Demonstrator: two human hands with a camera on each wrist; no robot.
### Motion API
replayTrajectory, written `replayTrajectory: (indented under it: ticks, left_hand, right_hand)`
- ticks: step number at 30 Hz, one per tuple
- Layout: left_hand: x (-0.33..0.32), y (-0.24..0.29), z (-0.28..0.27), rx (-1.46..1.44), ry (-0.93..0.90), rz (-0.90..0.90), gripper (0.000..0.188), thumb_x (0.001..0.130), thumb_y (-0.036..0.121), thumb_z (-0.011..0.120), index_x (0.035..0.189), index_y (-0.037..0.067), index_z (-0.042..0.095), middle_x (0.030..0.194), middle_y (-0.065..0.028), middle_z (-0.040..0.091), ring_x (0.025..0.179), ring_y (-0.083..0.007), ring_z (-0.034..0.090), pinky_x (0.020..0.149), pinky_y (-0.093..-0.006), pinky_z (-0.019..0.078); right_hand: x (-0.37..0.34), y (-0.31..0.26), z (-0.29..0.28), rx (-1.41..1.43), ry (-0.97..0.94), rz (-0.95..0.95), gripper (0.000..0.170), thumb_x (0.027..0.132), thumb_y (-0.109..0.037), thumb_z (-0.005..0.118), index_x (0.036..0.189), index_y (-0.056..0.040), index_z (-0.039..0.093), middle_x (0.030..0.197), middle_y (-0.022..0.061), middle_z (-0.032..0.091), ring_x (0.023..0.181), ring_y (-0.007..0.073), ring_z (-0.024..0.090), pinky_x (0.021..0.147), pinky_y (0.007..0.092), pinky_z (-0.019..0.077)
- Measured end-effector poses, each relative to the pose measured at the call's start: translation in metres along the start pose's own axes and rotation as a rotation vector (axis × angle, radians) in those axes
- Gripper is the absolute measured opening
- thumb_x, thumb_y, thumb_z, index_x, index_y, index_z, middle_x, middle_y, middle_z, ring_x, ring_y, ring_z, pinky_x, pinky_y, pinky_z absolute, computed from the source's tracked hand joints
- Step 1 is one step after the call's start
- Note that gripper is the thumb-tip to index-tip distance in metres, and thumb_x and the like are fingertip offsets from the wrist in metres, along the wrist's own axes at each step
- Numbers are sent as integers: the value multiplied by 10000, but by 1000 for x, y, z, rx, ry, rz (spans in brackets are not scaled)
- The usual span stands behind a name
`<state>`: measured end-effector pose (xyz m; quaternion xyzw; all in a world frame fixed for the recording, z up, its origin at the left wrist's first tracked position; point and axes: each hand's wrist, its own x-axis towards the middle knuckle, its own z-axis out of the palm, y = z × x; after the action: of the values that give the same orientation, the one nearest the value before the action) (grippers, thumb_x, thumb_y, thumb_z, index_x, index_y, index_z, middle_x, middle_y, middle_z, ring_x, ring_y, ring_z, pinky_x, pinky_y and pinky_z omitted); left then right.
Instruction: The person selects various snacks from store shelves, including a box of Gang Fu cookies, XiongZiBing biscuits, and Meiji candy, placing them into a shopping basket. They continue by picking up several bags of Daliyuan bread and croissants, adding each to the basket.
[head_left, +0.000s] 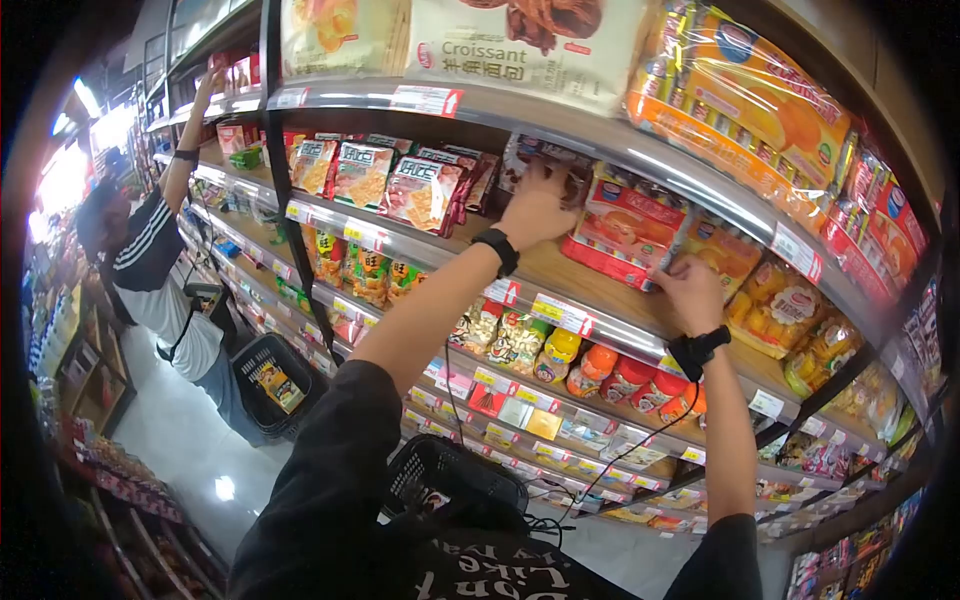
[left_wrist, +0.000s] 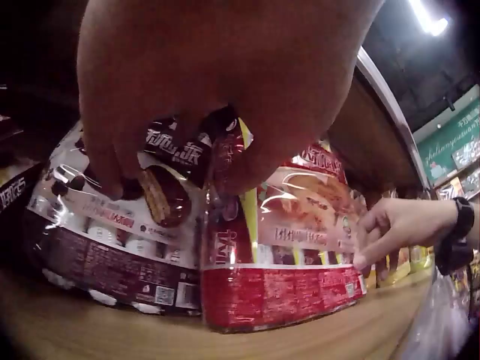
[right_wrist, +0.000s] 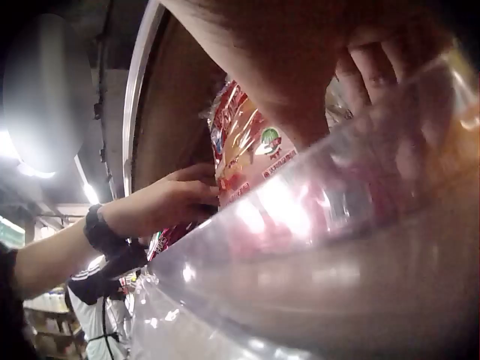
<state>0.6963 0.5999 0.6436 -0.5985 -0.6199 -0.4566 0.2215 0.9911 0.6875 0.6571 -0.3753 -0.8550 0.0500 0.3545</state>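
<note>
On the shelf (head_left: pixel 600 283), a red bread pack (head_left: pixel 625 225) stands beside a dark pack (head_left: pixel 520 160) with a biscuit picture. My left hand (head_left: pixel 540 208) reaches in from the front. In the left wrist view, its fingers (left_wrist: pixel 109 169) lie over the upper front of the dark pack (left_wrist: pixel 127 247), and its thumb is at the left edge of the red pack (left_wrist: pixel 300 292). At the red pack's lower right corner, my right hand (head_left: pixel 692 292) pinches the edge between thumb and fingers. The right wrist view shows the red pack (right_wrist: pixel 247 146) partly behind the clear shelf lip.
White and red snack packs (head_left: pixel 425 190) stand left of the dark pack; yellow bread bags (head_left: pixel 780 305) stand to the right. A shelf edge (head_left: pixel 500 108) runs above my hands. A black basket (head_left: pixel 455 480) is below me. Another person (head_left: pixel 165 270) reaches up at the left.
</note>
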Motion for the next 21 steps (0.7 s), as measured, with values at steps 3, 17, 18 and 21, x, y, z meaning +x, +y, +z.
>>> replayTrajectory:
  ticks: [3,17,18,21]
  left_hand:
    - [-5,3,5,-143,-63,-102,754,778,325,727,1396,19,423,1388,-397,328,1206,-570,445,1045,-540,412]
    - [-278,-10,-117,-1200,-363,-592,146,991,167,618,1009,36,679,815,19,632,661,-43,585,578,-198,464]
    - [-318,-23,-119,-1086,-335,-800,103,968,133,624,997,48,674,777,21,626,658,-48,582,576,-213,461]
    - [-448,-63,-125,-766,-325,-1092,175,995,187,558,1057,51,649,841,-10,676,669,-60,580,565,-212,428]
  right_hand:
    - [3,7,4,184,-107,122,404,804,-360,807,699,-12,630,610,97,656,551,175,656,515,310,481]
    - [-187,-57,21,482,-512,-23,316,905,-86,709,657,-48,517,575,-43,517,531,9,458,493,205,342]
    - [-201,-42,43,507,-578,53,316,917,-79,697,663,-52,511,588,-47,519,541,4,459,490,202,336]
    - [-249,-1,109,539,-691,218,316,934,-95,671,662,-59,513,551,-32,510,500,12,443,471,212,323]
